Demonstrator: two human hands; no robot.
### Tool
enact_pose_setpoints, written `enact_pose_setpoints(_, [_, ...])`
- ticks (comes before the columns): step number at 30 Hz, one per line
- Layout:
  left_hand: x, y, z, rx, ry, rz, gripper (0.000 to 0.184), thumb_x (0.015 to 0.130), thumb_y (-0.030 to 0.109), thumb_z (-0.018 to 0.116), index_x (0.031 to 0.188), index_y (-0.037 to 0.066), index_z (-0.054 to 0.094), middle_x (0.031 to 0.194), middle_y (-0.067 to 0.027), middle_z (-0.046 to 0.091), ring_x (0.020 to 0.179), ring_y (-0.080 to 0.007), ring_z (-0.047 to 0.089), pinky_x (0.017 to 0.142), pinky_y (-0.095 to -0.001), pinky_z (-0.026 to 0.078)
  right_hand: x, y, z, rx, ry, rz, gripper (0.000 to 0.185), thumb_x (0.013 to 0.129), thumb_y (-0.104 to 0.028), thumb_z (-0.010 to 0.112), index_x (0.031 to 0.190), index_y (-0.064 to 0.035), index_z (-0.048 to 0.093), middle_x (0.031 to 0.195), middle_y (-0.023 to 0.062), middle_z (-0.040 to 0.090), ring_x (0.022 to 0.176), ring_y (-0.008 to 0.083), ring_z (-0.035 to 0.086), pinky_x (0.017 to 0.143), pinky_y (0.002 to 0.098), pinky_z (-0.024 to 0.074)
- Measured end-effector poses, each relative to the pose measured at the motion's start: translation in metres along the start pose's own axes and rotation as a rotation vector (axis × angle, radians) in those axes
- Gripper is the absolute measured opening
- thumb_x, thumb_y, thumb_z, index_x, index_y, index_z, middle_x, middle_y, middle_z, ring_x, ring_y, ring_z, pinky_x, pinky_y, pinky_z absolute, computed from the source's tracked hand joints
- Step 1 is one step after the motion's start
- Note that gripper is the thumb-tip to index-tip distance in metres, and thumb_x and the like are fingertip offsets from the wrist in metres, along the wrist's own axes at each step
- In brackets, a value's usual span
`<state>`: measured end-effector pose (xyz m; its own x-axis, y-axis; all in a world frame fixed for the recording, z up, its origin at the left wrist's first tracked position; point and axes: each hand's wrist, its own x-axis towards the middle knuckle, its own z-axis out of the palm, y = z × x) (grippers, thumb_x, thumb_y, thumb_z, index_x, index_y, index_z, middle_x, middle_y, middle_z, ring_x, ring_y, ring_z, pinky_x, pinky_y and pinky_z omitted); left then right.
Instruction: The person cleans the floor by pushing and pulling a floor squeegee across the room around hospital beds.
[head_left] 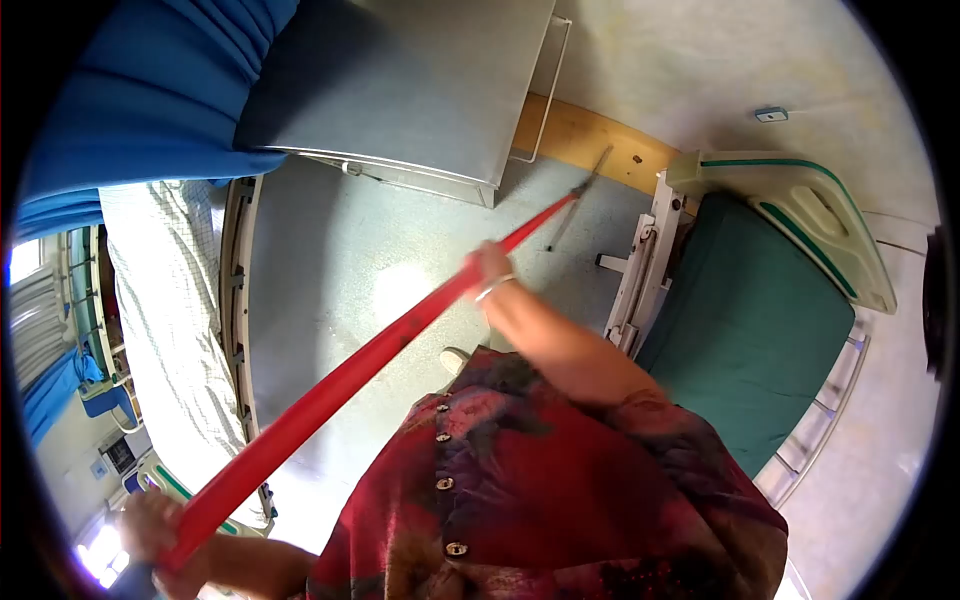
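A long red pole [345, 375] slants across the view from lower left to upper right. At its far end a thin dark crossbar [575, 205] lies on the floor by the wall, so the whole looks like a floor squeegee or a flat mop. Wrapped round the pole about two thirds of the way up is my right hand [488, 270], with a bracelet at the wrist. My left hand [155, 535], slightly blurred, grips the near end low at the left.
A green mattress [750, 320] on a bed frame stands at right. On the left is a bed with a checked sheet [165, 300], beside a blue curtain [150, 90]. A grey metal cabinet [400, 80] stands ahead. One shoe [454, 358] shows on the grey floor [330, 260].
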<state>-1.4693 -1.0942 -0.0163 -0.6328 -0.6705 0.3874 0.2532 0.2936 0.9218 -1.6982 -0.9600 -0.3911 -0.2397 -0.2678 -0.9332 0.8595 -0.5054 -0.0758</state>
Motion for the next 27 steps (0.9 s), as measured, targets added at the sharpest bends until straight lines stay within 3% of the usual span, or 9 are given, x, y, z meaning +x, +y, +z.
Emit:
enact_pose_setpoints(4, [-0.016, 0.056, -0.015, 0.295, -0.005, 0.085, 0.024, 0.059, 0.033, 0.042, 0.06, 0.011, 0.033, 0.056, -0.0019, 0.03, 0.056, -0.0151, 0.032, 0.055, -0.0267, 0.025, -0.056, 0.039, 0.039, -0.074, 0.039, 0.088, 0.007, 0.066, -0.004, 0.04, 0.067, -0.0032, 0.033, 0.054, 0.0059, 0.036, 0.043, 0.015, 0.039, 0.04, 0.0242, 0.0356])
enact_pose_setpoints(8, [-0.031, 0.054, -0.017, 0.181, 0.097, 0.212, 0.029, 0.058, 0.04, 0.044, 0.064, 0.012, 0.038, 0.055, -0.0004, 0.033, 0.054, -0.0122, 0.035, 0.052, -0.0258, 0.025, -0.059, 0.028, 0.029, -0.209, 0.027, 0.208, 0.008, 0.067, -0.006, 0.04, 0.069, -0.0032, 0.032, 0.055, 0.0062, 0.036, 0.044, 0.0149, 0.039, 0.04, 0.0246, 0.0355])
enact_pose_setpoints(11, [-0.038, 0.047, -0.016, 0.081, -0.086, 0.249, 0.044, 0.051, 0.052, 0.056, 0.068, 0.014, 0.043, 0.053, 0.0037, 0.036, 0.048, -0.0095, 0.036, 0.047, -0.0217, 0.025, -0.061, 0.006, 0.021, -0.274, 0.046, 0.115, 0.01, 0.069, -0.01, 0.042, 0.066, -0.0052, 0.034, 0.052, 0.0046, 0.037, 0.043, 0.0147, 0.039, 0.039, 0.0267, 0.0348])
enact_pose_setpoints(14, [-0.043, 0.028, 0.006, 0.16, -0.149, 0.234, 0.045, 0.049, 0.055, 0.058, 0.066, 0.016, 0.043, 0.053, 0.0045, 0.037, 0.049, -0.009, 0.038, 0.046, -0.0205, 0.026, -0.054, -0.023, 0.015, -0.449, 0.085, 0.01, 0.016, 0.069, -0.016, 0.043, 0.059, -0.0076, 0.034, 0.049, 0.0034, 0.038, 0.042, 0.0143, 0.039, 0.039, 0.028, 0.0343])
enact_pose_setpoints(17, [-0.042, 0.001, 0.035, 0.186, -0.212, 0.252, 0.037, 0.052, 0.049, 0.06, 0.06, 0.017, 0.043, 0.052, 0.0048, 0.04, 0.048, -0.0088, 0.042, 0.041, -0.0174, 0.03, -0.016, -0.046, -0.015, -0.452, 0.073, 0.068, 0.008, 0.067, -0.014, 0.041, 0.069, -0.0066, 0.037, 0.051, 0.0038, 0.041, 0.041, 0.0137, 0.041, 0.034, 0.0272, 0.0331])
enact_pose_setpoints(21, [-0.038, -0.002, 0.049, 0.06, -0.157, 0.254, 0.033, 0.05, 0.044, 0.064, 0.054, 0.017, 0.044, 0.05, 0.0058, 0.043, 0.046, -0.0068, 0.042, 0.039, -0.0173, 0.032, -0.027, -0.052, -0.016, -0.389, 0.033, 0.125, 0.007, 0.066, -0.014, 0.04, 0.065, -0.0086, 0.035, 0.049, 0.002, 0.04, 0.04, 0.0122, 0.041, 0.034, 0.027, 0.0309])
enact_pose_setpoints(23, [-0.036, 0.0, 0.047, 0.033, -0.178, 0.216, 0.03, 0.05, 0.038, 0.066, 0.054, 0.018, 0.046, 0.052, 0.0064, 0.046, 0.048, -0.0052, 0.044, 0.043, -0.017, 0.034, -0.027, -0.051, -0.011, -0.364, 0.073, 0.084, 0.007, 0.065, -0.013, 0.04, 0.064, -0.0088, 0.035, 0.048, 0.0019, 0.04, 0.04, 0.0125, 0.041, 0.034, 0.0268, 0.0298])
enact_pose_setpoints(26, [-0.024, 0.003, 0.047, -0.086, -0.526, 0.08, 0.023, 0.054, 0.028, 0.067, 0.059, 0.016, 0.049, 0.06, 0.0041, 0.054, 0.057, -0.0069, 0.05, 0.062, -0.0229, 0.04, -0.027, -0.053, -0.008, -0.467, 0.057, 0.089, 0.01, 0.066, -0.014, 0.04, 0.06, -0.0084, 0.033, 0.046, 0.0009, 0.038, 0.041, 0.0123, 0.04, 0.039, 0.0246, 0.0324])
enact_pose_setpoints(27, [-0.024, 0.004, 0.044, -0.084, -0.528, 0.079, 0.023, 0.054, 0.028, 0.067, 0.059, 0.016, 0.049, 0.06, 0.0041, 0.054, 0.057, -0.0069, 0.05, 0.062, -0.0229, 0.04, -0.032, -0.049, -0.004, -0.466, 0.056, 0.091, 0.01, 0.066, -0.014, 0.04, 0.06, -0.0084, 0.033, 0.046, 0.0009, 0.038, 0.041, 0.0123, 0.04, 0.039, 0.0246, 0.0324])
